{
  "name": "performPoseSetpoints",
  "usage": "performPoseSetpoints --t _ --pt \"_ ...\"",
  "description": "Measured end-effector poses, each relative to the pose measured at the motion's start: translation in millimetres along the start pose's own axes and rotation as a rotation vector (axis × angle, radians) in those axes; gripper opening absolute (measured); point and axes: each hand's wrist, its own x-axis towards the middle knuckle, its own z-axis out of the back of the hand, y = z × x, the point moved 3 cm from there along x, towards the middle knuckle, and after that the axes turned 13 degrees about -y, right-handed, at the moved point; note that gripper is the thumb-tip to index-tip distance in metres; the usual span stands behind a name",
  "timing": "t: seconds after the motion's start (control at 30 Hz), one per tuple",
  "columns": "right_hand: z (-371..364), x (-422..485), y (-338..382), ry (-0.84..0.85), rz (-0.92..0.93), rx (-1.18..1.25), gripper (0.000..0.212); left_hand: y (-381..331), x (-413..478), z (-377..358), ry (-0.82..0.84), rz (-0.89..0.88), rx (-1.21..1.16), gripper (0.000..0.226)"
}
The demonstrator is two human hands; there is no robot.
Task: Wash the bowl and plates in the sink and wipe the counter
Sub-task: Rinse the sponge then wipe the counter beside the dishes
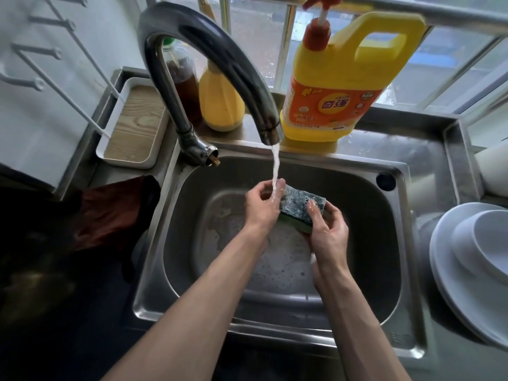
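Note:
Over the steel sink, both hands hold a soapy green sponge under the water running from the tap. My left hand grips the sponge's left end, right where the stream lands. My right hand grips its right end, thumb on top. A white bowl sits on stacked white plates on the counter at the right edge.
A yellow dish-soap jug with a red pump stands behind the sink, with a yellow bottle and a brown bottle to its left. A dark red cloth lies left of the sink. A white tray sits back left.

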Motion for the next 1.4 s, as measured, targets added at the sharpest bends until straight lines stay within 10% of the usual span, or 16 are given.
performPoseSetpoints --t 0.33,0.57,1.17,1.4 --pt "-41 -11 -17 0.182 -0.077 -0.134 0.03 4 -6 83 0.101 0.15 -0.023 0.037" --pt "-79 -19 -5 0.277 -0.546 0.3 0.059 -2 0 122 -0.104 -0.057 -0.053 0.027" --pt "-128 -18 4 0.211 -0.858 0.623 0.078 0 -7 149 -0.281 -0.142 -0.167 0.019" --pt "-119 -16 3 0.262 -0.833 0.584 0.045 7 -5 144 -0.288 -0.127 -0.167 0.026"
